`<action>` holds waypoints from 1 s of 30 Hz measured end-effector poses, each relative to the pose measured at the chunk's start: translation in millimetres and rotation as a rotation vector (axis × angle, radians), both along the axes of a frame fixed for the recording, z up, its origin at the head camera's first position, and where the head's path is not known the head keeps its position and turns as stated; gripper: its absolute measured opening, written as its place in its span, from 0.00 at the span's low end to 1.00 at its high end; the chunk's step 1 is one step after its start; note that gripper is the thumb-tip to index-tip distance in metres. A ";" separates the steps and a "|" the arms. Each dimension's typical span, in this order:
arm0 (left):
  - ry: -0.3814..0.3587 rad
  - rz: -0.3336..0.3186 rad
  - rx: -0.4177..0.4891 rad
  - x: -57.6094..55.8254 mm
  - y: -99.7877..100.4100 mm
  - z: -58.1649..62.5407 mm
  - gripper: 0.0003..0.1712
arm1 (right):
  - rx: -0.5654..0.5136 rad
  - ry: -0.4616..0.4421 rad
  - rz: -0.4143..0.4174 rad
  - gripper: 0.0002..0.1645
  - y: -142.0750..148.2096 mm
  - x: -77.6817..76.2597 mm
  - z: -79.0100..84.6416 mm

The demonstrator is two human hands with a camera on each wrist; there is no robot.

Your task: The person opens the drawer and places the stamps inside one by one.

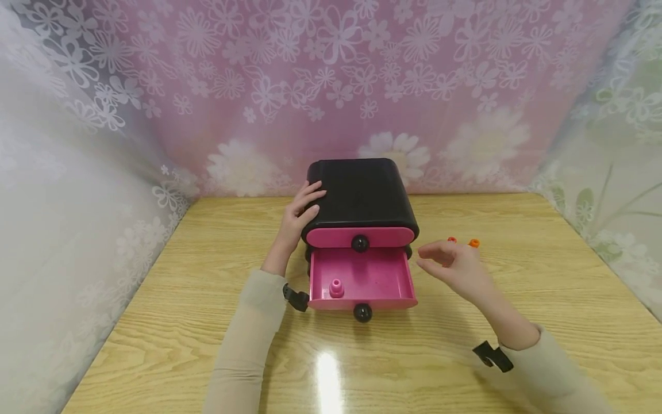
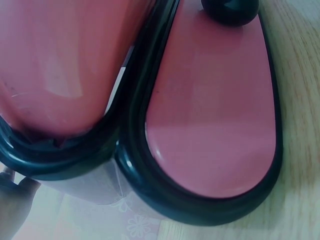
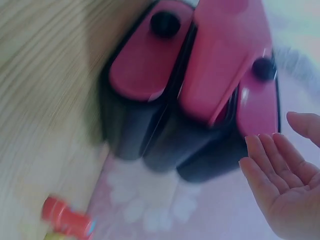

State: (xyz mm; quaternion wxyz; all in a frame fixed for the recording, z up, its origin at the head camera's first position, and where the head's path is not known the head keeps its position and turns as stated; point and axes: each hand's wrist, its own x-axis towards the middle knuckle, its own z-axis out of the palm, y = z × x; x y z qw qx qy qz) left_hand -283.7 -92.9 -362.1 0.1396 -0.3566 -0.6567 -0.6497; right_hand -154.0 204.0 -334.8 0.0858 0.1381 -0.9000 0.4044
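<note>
A small black cabinet (image 1: pixel 362 192) with pink drawers stands on the table, its middle drawer (image 1: pixel 380 276) pulled out. Inside that drawer, near the front left, sits a small pink stepped piece (image 1: pixel 337 288) with a hole in its top. My left hand (image 1: pixel 301 211) rests on the cabinet's upper left side, fingers extended over the edge; part of it shows at the corner of the left wrist view. To the right of the pulled-out drawer, my right hand (image 1: pixel 457 267) hovers with relaxed, slightly bent fingers, thumb apart, holding nothing.
Behind my right hand lie a small red piece (image 1: pixel 452 239) and an orange piece (image 1: pixel 474 243) on the table. The upper drawer (image 1: pixel 331 237) and lower drawer (image 2: pixel 215 110) are closed, each with a round black knob. Flowered cloth (image 1: pixel 331 103) hangs behind.
</note>
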 end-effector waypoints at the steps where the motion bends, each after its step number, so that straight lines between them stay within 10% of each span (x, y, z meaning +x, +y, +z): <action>1: -0.003 0.002 -0.001 2.6 0.3 2.2 0.20 | 0.004 -0.009 -0.018 0.15 6.2 -1.2 0.2; 11: 0.005 0.024 -0.027 16.7 2.4 16.6 0.20 | 0.068 -0.061 -0.184 0.23 65.5 -22.7 -3.7; 30: 0.005 0.030 -0.014 -4.9 0.0 -4.6 0.34 | 0.190 -0.230 -0.275 0.29 131.2 -80.6 -46.3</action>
